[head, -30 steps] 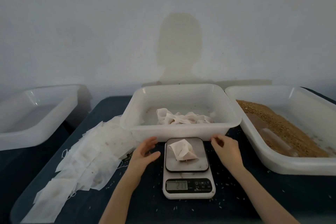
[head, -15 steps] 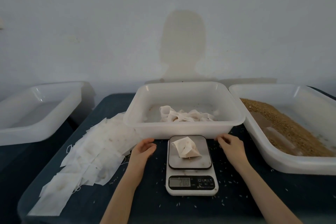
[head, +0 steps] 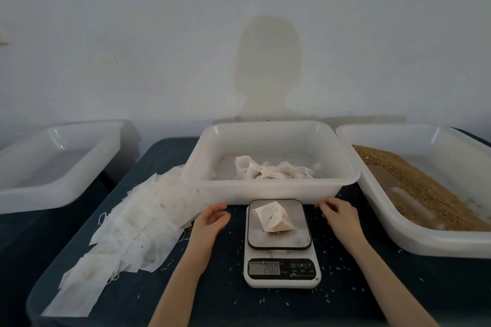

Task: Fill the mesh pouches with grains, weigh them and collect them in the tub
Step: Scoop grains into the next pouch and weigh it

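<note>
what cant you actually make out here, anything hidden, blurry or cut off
All in the head view:
- Scale display: digits too blurred to read surely.
- Filled pouch on the scale: contents hidden by its mesh.
- Grain tub: right end cut off by the frame edge.
- Left tub: its left end cut off.
- Middle tub: near wall hides part of its floor.
- Left hand and right hand: whether fingertips touch that tub is unclear.

A plain pale wall (head: 159, 34) filled the upper half of the view, matte and faintly bluish, with a few small dark specks. On it fell a soft shadow (head: 268, 71) of a head and shoulders, cast by light from behind the camera. Below, a table under a dark blue cloth (head: 220, 297) met the wall. A small pale fitting (head: 2, 34) showed at the far left edge.
</note>
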